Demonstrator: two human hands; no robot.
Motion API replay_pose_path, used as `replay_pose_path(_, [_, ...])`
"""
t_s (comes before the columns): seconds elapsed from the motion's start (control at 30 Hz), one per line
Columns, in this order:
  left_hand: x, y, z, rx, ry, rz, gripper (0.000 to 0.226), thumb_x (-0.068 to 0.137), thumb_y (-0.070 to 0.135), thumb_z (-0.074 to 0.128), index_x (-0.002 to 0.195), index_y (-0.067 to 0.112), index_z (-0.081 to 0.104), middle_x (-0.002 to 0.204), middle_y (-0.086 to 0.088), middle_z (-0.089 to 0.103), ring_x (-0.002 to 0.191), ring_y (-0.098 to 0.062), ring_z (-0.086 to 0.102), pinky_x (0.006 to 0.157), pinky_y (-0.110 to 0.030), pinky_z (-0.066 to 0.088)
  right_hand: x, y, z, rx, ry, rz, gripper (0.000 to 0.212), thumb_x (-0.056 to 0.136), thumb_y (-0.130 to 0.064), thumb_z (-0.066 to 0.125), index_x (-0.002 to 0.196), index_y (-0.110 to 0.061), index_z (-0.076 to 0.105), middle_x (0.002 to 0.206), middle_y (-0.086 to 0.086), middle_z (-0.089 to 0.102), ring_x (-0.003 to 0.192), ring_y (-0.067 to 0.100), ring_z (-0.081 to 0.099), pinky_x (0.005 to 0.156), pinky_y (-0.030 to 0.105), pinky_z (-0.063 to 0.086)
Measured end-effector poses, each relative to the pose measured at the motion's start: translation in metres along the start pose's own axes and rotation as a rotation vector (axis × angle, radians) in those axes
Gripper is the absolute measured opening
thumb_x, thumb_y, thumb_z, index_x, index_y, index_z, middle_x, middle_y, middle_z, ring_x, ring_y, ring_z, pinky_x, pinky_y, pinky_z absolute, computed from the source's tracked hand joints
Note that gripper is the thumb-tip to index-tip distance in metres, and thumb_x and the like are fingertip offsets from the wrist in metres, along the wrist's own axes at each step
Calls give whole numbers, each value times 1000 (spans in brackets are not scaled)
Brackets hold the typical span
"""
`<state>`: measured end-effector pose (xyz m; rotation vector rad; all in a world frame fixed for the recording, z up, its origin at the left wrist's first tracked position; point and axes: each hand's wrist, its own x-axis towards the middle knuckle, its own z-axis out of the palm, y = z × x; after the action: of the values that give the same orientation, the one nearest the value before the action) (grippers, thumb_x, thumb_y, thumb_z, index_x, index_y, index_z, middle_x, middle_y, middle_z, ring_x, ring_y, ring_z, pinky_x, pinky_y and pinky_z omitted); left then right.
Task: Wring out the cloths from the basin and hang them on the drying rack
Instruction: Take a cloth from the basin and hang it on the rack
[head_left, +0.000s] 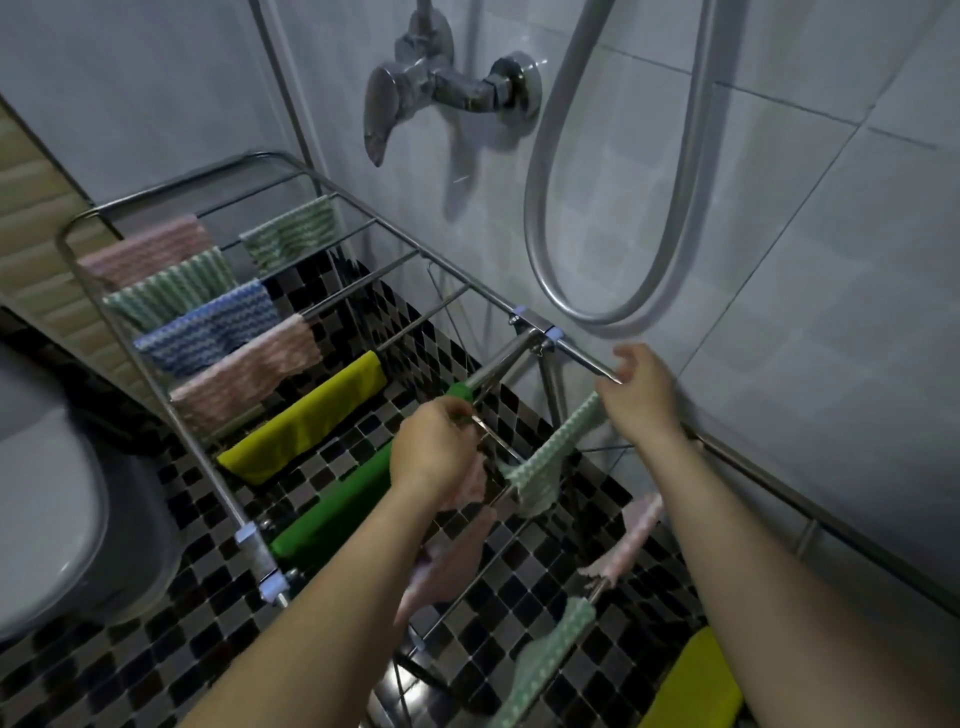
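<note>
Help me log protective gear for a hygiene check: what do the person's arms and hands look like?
The left forearm and right forearm are bare, no sleeves in view. The left hand and right hand wear no gloves; no watch, bracelet or ring is visible.

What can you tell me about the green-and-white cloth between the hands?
The cloth is soft-looking, pale green with white zigzags. It lies bunched along a slanted rack rod, its lower end drooping. The right hand holds its upper end; the left hand, beside the lower end, grips a pink cloth.
</note>
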<state>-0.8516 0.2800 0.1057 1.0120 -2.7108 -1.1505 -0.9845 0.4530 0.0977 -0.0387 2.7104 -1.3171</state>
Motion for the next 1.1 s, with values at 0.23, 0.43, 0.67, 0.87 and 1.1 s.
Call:
replay_pose_path(0.23, [-6,0,29,202,-267,108,23,81,48,71,81,25,74,75,9,72,65,-7,67,66,-34,61,4,33,16,46,-69,213,25,82,-28,70,63,-13,68,74,14,72,77,34,70,78,49,58])
replay_pose_path(0.43, [-1,1,33,221,-283,119,18,84,37,70,78,19,71,75,2,71,65,-15,68,63,-40,61,7,23,13,-131,-30,150,19,88,-25,66,84,-7,74,72,6,68,72,26,64,64,26,43])
replay_pose_path(0.67, [-4,6,39,242,-184,143,33,89,34,65,60,18,59,56,3,59,48,-13,55,48,-28,48,4,12,10,-296,107,7,20,92,-22,61,93,-6,73,92,13,73,81,29,65,64,24,42])
replay_pose_path(0.87, [-5,9,30,169,-245,121,15,89,36,65,85,23,68,78,5,69,69,-13,66,69,-38,60,-3,9,3,-318,79,-32,22,94,-25,58,97,-6,69,93,11,71,74,21,52,65,24,34])
replay_pose_path(1.1, [-24,11,-42,-723,-503,-187,8,90,10,64,95,4,65,78,-11,68,62,-20,68,62,-32,59,-35,-27,-25,381,-347,212,18,91,-21,60,98,-8,71,91,11,74,80,20,66,60,27,48])
